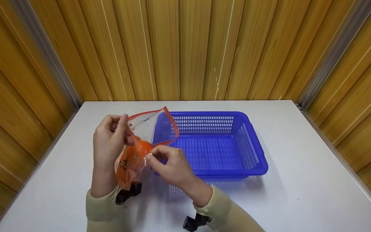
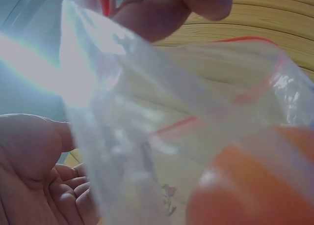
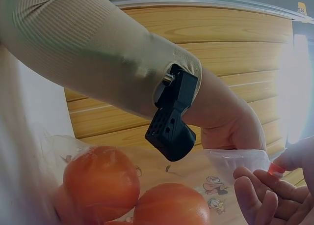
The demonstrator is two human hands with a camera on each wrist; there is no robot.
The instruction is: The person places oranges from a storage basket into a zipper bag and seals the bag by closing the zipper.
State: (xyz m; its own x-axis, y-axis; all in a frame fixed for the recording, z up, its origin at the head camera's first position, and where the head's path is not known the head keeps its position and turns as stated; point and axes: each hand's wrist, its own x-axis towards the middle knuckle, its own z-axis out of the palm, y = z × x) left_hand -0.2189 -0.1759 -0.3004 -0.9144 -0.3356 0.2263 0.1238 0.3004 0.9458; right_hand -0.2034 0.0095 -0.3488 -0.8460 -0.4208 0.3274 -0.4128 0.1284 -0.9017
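A clear plastic bag with a red rim [image 1: 174, 125] and small printed cartoon figures is held up over the left part of the table. Inside lie several smooth, round, orange-red fruits [image 3: 100, 183]; their exact kind is unclear through the film. My left hand [image 1: 109, 140] pinches the bag's left rim between thumb and fingers. On the near right side of the mouth, my right hand [image 1: 175, 167] pinches the bag's edge. The mouth gapes between both hands. In the left wrist view, the film blurs one orange-red fruit [image 2: 250, 185].
Just behind and right of the bag stands a blue plastic basket [image 1: 257, 170] with slotted walls, nothing visible in it. Both rest above a white table [image 1: 304, 154]. Wood-patterned panels [image 1: 195, 48] enclose the table at the back and sides. Black cameras [image 1: 129, 193] sit on both wrists.
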